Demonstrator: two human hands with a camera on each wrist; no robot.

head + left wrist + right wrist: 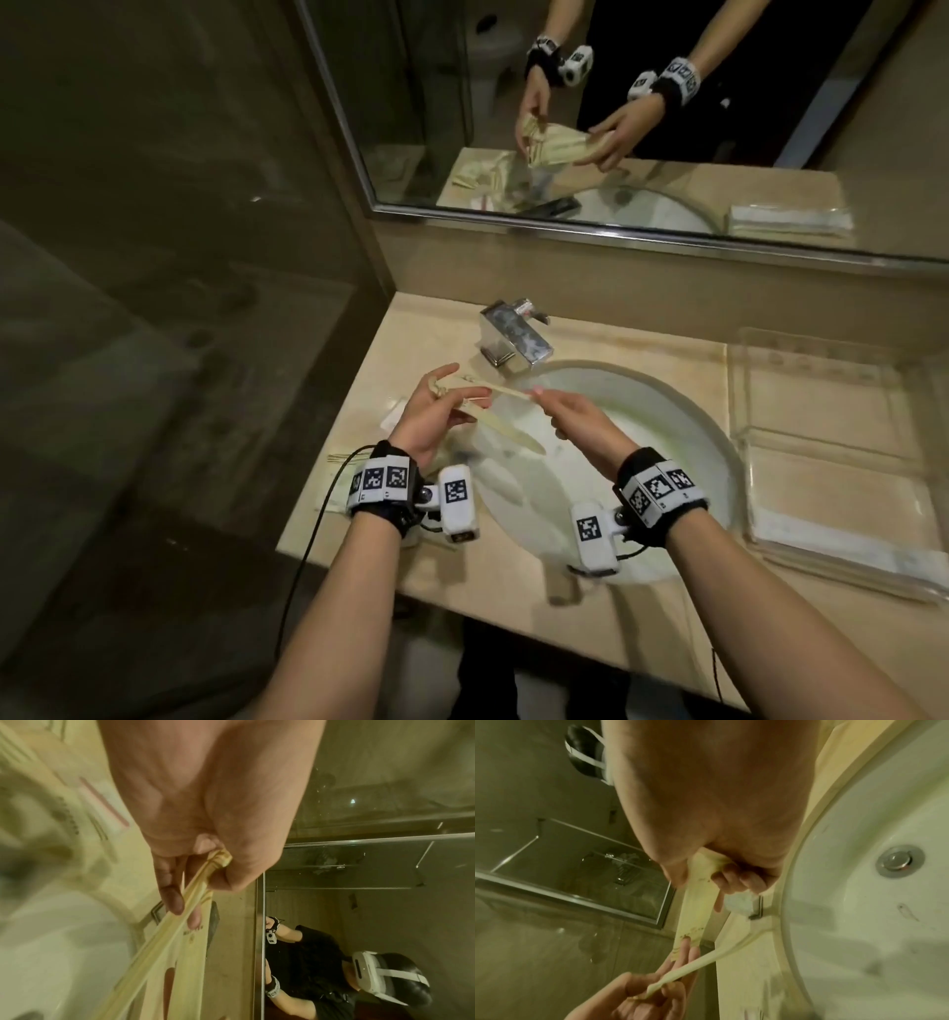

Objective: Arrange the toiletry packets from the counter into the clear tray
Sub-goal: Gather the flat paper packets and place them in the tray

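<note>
A bundle of thin pale-yellow toiletry packets (488, 394) is held up over the left rim of the sink. My left hand (436, 398) pinches its left end between thumb and fingers. My right hand (544, 398) grips the right end. One packet (513, 438) sags lower from the left hand towards the basin. In the left wrist view the packets (177, 927) run out from under the thumb of the left hand (203, 892). Seen from the right wrist, the right hand (706, 876) curls round a packet (695, 908). The clear tray (816, 360) stands on the counter at the right.
Flat white packets (842, 539) lie in the tray's front part. More packets (395, 413) lie on the counter left of the sink (683, 421). A chrome faucet (513, 339) stands behind the basin. A mirror (667, 103) is behind, a glass wall on the left.
</note>
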